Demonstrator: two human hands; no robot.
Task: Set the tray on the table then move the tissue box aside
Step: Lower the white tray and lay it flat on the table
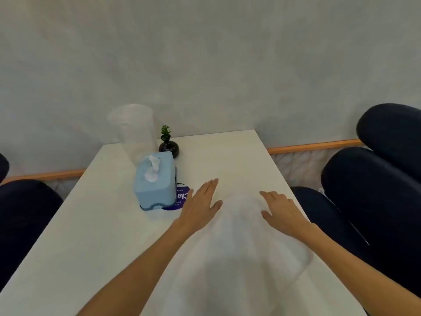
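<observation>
A light blue tissue box [155,181] stands upright on the white table [91,224], left of centre, with a white tissue sticking out of its top. My left hand [200,201] hovers just right of the box, fingers stretched forward, not touching it. My right hand [282,210] is further right, fingers spread, palm down. Between my hands a pale, blurred shape [241,242] covers the near middle of the table; I cannot tell whether it is the tray. Neither hand visibly grips anything.
A small dark vase with a green plant [169,145] stands behind the tissue box near the wall. A purple card [181,197] lies partly under the box. A blurred pale cylinder [134,133] sits at the back left. Dark padded chairs flank the table on the left [22,220] and the right [376,201].
</observation>
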